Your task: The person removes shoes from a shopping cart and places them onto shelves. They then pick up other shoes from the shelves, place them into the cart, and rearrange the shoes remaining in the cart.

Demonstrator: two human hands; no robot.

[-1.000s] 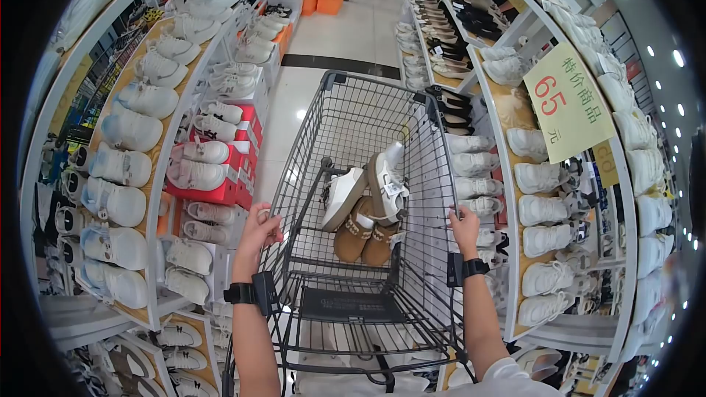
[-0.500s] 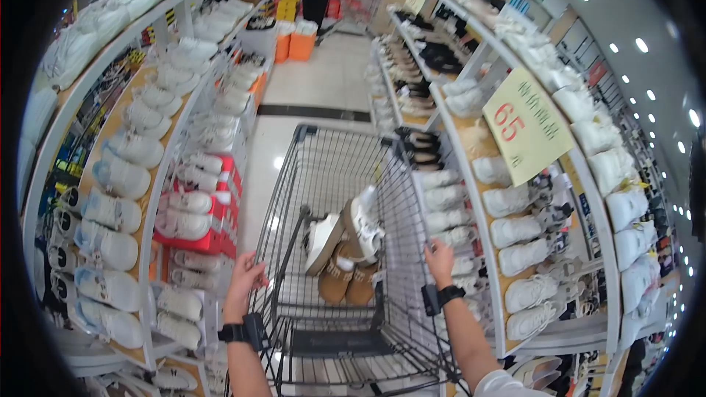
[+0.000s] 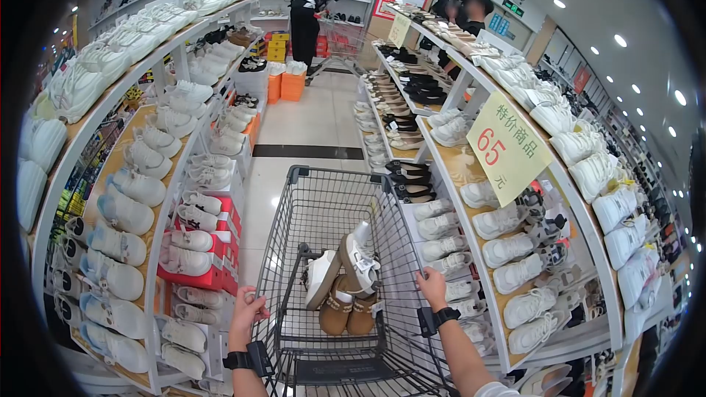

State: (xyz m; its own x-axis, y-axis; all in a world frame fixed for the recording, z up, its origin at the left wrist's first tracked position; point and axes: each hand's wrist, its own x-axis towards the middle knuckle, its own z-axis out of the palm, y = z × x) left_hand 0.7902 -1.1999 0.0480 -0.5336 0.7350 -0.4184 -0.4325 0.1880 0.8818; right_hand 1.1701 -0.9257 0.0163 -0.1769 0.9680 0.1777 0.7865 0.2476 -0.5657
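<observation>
A dark wire shopping cart (image 3: pixel 300 375) stands in front of me in the aisle. My left hand (image 3: pixel 250 306) is closed with curled fingers on the upper left edge of its basket. On the opposite edge my right hand (image 3: pixel 432 287) is closed as well, its fingers bent over the wire. Inside the basket lie a pair of brown shoes (image 3: pixel 336 315) and a pair of white sneakers (image 3: pixel 360 263) with brown soles, one leaning against the other. A black band with a small box sits on each wrist.
Shelves of white shoes (image 3: pixel 121 206) line the left side. More shoe shelves (image 3: pixel 507 250) run along the right, with a yellow price sign (image 3: pixel 507 148) marked 65. Orange boxes (image 3: pixel 292 87) stand farther ahead. A person in dark trousers (image 3: pixel 303 33) is beside another cart (image 3: pixel 340 40) at the far end.
My view has tilted upward, so the cart, shelves and hands sit lower in the picture and more of the far end shows. Both hands stay on the cart.
</observation>
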